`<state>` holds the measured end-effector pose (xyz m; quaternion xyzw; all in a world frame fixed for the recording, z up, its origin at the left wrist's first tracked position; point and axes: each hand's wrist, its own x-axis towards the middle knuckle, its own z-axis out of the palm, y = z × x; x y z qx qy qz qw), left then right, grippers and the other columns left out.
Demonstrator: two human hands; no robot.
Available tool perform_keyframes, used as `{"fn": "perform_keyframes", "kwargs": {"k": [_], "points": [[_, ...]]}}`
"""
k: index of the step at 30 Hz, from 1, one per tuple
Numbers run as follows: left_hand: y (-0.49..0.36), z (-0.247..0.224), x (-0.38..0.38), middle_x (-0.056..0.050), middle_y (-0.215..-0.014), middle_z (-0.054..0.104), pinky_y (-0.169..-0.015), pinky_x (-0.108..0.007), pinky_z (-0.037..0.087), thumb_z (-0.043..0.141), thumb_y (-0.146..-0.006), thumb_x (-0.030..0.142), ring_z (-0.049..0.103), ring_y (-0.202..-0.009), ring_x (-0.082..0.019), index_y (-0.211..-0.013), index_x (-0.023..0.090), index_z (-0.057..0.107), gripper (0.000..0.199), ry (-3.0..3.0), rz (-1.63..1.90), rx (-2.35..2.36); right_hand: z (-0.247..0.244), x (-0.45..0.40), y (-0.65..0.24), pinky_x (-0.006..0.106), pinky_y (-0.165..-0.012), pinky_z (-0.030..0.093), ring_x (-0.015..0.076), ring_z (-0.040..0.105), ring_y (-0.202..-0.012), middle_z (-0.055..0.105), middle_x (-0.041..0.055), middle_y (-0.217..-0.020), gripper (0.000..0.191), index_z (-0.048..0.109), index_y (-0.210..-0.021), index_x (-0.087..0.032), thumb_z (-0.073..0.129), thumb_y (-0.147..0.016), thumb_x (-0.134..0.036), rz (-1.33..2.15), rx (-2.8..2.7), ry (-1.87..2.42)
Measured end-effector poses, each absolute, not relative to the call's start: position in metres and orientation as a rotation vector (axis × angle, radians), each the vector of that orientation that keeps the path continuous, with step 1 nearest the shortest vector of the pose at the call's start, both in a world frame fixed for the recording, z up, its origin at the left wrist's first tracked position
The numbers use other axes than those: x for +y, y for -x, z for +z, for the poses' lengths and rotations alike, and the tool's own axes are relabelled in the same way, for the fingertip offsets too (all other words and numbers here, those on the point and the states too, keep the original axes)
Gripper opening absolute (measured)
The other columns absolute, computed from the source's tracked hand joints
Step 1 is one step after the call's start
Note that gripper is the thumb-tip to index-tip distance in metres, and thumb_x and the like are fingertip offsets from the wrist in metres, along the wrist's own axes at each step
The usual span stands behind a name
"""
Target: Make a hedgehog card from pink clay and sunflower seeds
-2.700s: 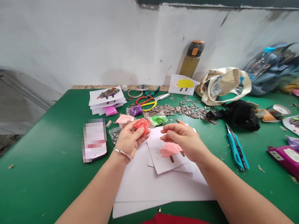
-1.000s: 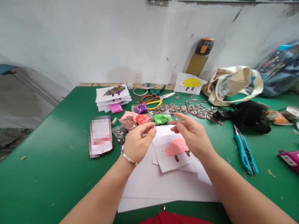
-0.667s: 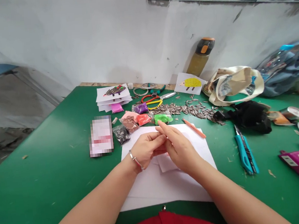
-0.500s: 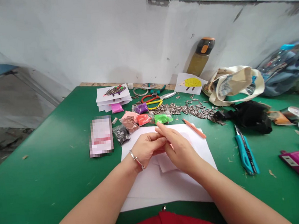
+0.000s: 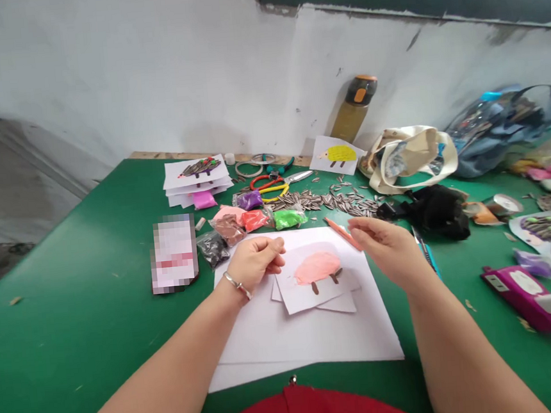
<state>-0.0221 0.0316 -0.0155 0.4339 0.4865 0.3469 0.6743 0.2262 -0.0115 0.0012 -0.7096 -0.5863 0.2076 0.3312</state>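
Note:
My left hand point(image 5: 259, 259) is closed in a pinch above the left part of the paper, and whatever lies between its fingers is hidden. To its right a small white card point(image 5: 296, 298) carries a pink clay animal body point(image 5: 317, 268) with dark brown legs. Over the sheet's right edge, my right hand point(image 5: 386, 247) has loosely bent fingers, with nothing visible in them. An orange pen point(image 5: 343, 233) lies just left of its fingertips. Both the card and another beneath it rest on large white paper point(image 5: 307, 342).
Bagged clay, including a green pack point(image 5: 290, 218) and a black pack point(image 5: 213, 248), sits behind the paper. Sunflower seeds point(image 5: 304, 201), scissors point(image 5: 281, 187) and a yellow hedgehog card point(image 5: 337, 155) are farther back. A blue utility knife point(image 5: 427, 254) and purple case point(image 5: 520, 304) lie right.
My hands have parted: the right hand moved right, while the left stays over the paper's left side. The pink clay animal on the card is now uncovered. The view has shifted right.

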Motion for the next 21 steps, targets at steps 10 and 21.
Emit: {"fn": "perform_keyframes", "kwargs": {"k": [10, 21], "points": [[0.021, -0.022, 0.033, -0.004, -0.065, 0.066, -0.049, -0.024, 0.052, 0.079, -0.063, 0.031, 0.063, -0.059, -0.014, -0.075, 0.015, 0.067, 0.023, -1.074, 0.718, 1.179, -0.014, -0.013, -0.223, 0.028, -0.057, 0.039, 0.0179, 0.058, -0.064, 0.068, 0.0025, -0.075, 0.023, 0.068, -0.086, -0.025, 0.047, -0.082, -0.035, 0.613, -1.757, 1.969], [0.018, -0.021, 0.034, -0.006, -0.074, 0.068, -0.054, -0.028, 0.057, 0.073, -0.068, 0.024, 0.066, -0.065, -0.017, -0.084, 0.014, 0.067, 0.019, -1.118, 0.704, 1.324, -0.026, -0.014, -0.212, 0.03, -0.055, 0.038, 0.0168, 0.056, -0.051, 0.067, 0.0007, -0.068, 0.027, 0.062, -0.1, -0.027, 0.048, -0.078, -0.023, 0.878, -1.763, 1.851]]}}
